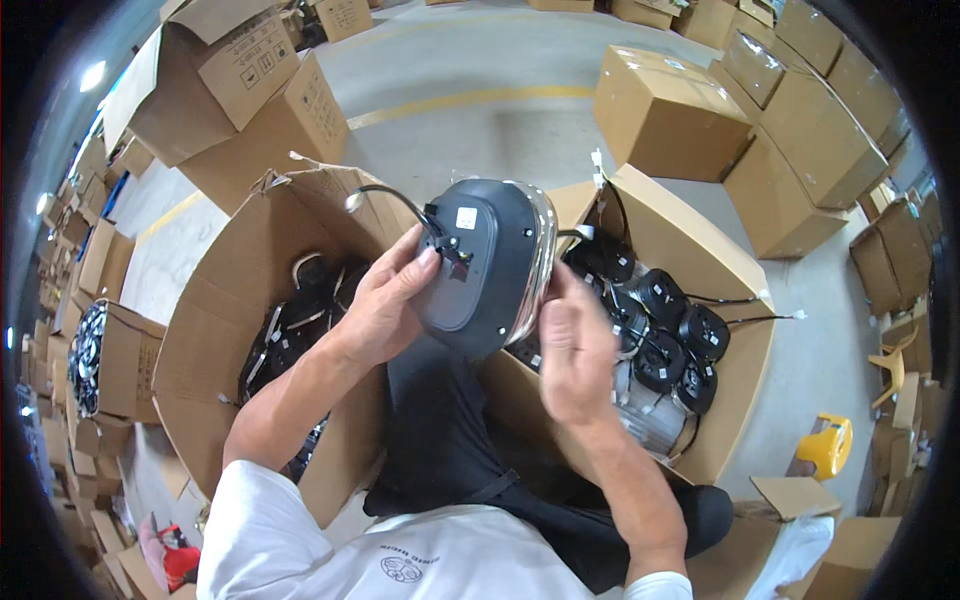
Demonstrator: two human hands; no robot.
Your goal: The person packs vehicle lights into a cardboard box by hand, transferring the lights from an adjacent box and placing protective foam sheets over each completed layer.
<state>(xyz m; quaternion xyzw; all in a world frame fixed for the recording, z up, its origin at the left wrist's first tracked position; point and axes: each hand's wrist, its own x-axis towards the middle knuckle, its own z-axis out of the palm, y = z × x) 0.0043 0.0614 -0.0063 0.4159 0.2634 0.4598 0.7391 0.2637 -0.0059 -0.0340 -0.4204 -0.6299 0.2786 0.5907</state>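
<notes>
A black oval lamp unit (485,275) with a shiny rim is held up over my lap, its flat back turned toward me. My left hand (385,305) grips its left edge, thumb on the back near a short black cable (395,190) that ends in a pale connector. At the right rim is my right hand (580,345), slightly blurred, with its thumb bent and its fingers partly hidden behind the rim. In the open carton (730,235) on my right lie several similar black units (660,360) with cables. Dark parts (290,330) fill the bottom of the left open carton (215,260).
Closed cartons (665,110) stand ahead on the right, with more stacked beyond. Another open box (240,110) rises at the far left. A yellow stool (825,447) is at right. A small box of shiny parts (90,355) sits at left. A yellow line crosses the floor.
</notes>
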